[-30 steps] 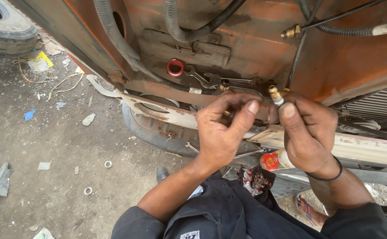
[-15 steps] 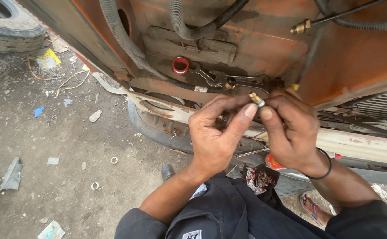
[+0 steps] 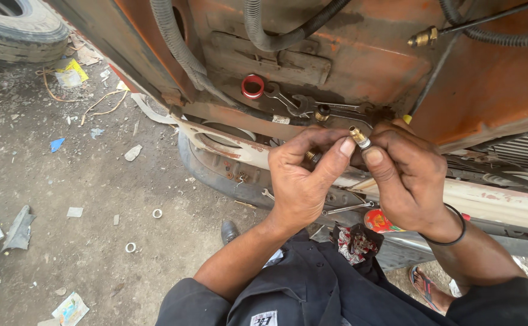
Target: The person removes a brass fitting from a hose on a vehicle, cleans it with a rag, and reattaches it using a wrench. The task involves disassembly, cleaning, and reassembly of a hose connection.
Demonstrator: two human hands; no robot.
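Both hands, left hand (image 3: 303,181) and right hand (image 3: 406,181), pinch a small brass fitting (image 3: 358,137) with fingers together, near the orange vehicle panel (image 3: 360,54).

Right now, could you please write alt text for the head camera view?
Two bare hands, left hand and right hand, pinch a small brass fitting together below a rusty orange vehicle body. Wrenches and a red ring lie on a ledge behind.
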